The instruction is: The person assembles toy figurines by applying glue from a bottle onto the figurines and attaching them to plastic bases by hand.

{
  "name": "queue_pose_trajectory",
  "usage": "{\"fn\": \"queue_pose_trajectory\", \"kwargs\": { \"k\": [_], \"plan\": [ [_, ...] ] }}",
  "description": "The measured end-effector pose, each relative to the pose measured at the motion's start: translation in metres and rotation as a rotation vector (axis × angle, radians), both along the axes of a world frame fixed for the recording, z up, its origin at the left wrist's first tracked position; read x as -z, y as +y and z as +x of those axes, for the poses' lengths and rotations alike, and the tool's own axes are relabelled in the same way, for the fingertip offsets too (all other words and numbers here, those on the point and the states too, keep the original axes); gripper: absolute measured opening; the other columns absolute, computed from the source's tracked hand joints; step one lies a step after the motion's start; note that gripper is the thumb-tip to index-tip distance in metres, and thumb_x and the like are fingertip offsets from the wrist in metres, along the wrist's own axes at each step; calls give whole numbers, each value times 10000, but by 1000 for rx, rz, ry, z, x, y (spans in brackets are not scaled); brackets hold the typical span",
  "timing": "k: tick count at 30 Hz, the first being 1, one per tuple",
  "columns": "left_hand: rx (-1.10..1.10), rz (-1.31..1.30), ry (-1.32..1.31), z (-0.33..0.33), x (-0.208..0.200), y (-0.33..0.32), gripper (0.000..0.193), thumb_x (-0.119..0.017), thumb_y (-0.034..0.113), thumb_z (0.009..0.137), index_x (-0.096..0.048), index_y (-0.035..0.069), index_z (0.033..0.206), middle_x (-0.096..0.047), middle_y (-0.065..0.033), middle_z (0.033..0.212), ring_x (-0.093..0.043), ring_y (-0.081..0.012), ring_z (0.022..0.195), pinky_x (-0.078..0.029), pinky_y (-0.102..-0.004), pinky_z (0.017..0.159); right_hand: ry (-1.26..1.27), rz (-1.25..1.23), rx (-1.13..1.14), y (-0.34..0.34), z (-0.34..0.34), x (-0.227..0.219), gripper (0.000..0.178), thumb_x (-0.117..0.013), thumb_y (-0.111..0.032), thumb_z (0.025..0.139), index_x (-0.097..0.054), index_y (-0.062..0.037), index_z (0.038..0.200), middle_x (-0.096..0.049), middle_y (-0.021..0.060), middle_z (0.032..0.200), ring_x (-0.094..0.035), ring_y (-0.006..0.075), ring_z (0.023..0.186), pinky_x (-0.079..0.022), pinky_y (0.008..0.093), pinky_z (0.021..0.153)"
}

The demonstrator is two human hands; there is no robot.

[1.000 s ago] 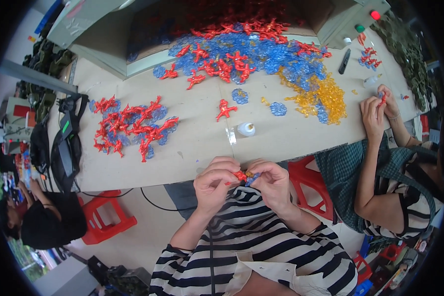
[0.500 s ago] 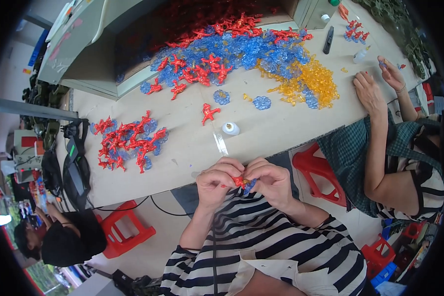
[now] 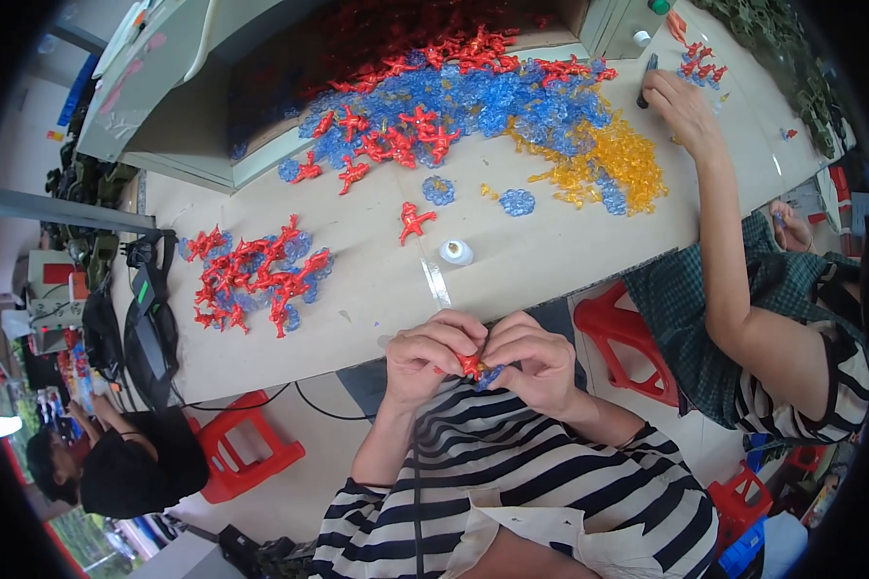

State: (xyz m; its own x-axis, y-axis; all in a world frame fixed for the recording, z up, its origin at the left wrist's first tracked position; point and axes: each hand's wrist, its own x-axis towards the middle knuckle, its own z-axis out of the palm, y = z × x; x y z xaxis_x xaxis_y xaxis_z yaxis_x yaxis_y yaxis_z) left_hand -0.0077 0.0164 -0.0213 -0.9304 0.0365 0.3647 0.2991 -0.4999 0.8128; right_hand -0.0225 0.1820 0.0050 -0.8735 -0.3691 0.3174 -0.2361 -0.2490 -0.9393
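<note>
Just in front of the table's near edge, my left hand (image 3: 430, 357) pinches a small red plastic figure (image 3: 468, 364). Fingers of my right hand (image 3: 533, 362) are closed on a clear blue flower-shaped piece (image 3: 490, 377), which touches the figure's right side. A bit of yellow shows between the two parts; the fingertips hide most of the joint. Beyond my hands on the table stands a small white bottle (image 3: 456, 253). A single red figure (image 3: 416, 223) lies past it, with two loose blue pieces (image 3: 517, 202) farther right.
At the back lie heaps of blue pieces (image 3: 463, 101), red figures (image 3: 390, 147) and yellow parts (image 3: 637, 159). Joined red-and-blue pieces (image 3: 251, 275) cover the table's left. On the right, a co-worker's hand (image 3: 683, 111) reaches to a black cutter (image 3: 645, 89). A red stool (image 3: 623, 338) stands below.
The co-worker's one hand has reached forward to the black cutter, and their other hand has drawn back toward their lap. My hands hold nearly the same place and grip.
</note>
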Motion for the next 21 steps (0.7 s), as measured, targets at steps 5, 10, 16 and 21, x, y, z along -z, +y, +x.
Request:
{"fn": "queue_pose_trajectory", "kwargs": {
  "k": [5,10,16,21],
  "plan": [
    [64,203,-76,4,4,9,98,-650,-14,741,-582,44,702,-632,-88,798,-598,-317,873,-519,-393,709,228,95,84,0,0,-6,191,-753,-89,678,-646,-11,817,-648,95,781,-584,219,751,-455,299,693],
    [29,160,-112,6,4,2,85,-628,-37,742,-598,37,713,-634,-94,806,-599,-316,868,-518,-391,711,198,132,91,0,0,-7,207,-757,-39,629,-652,-10,805,-648,90,777,-588,222,752,-459,298,692],
    [-11,-292,48,0,-11,-14,170,-577,-98,681,-671,37,726,-647,-105,818,-605,-321,856,-511,-401,713,122,147,53,3,0,-2,227,-755,6,597,-652,-11,798,-643,88,775,-591,224,754,-462,297,696],
    [-20,-195,104,-2,-7,-12,148,-580,-85,688,-671,29,712,-649,-108,817,-604,-327,861,-512,-406,722,128,138,49,2,-3,-4,220,-750,9,605,-652,-11,800,-641,87,770,-593,222,754,-462,296,698]
  ]
}}
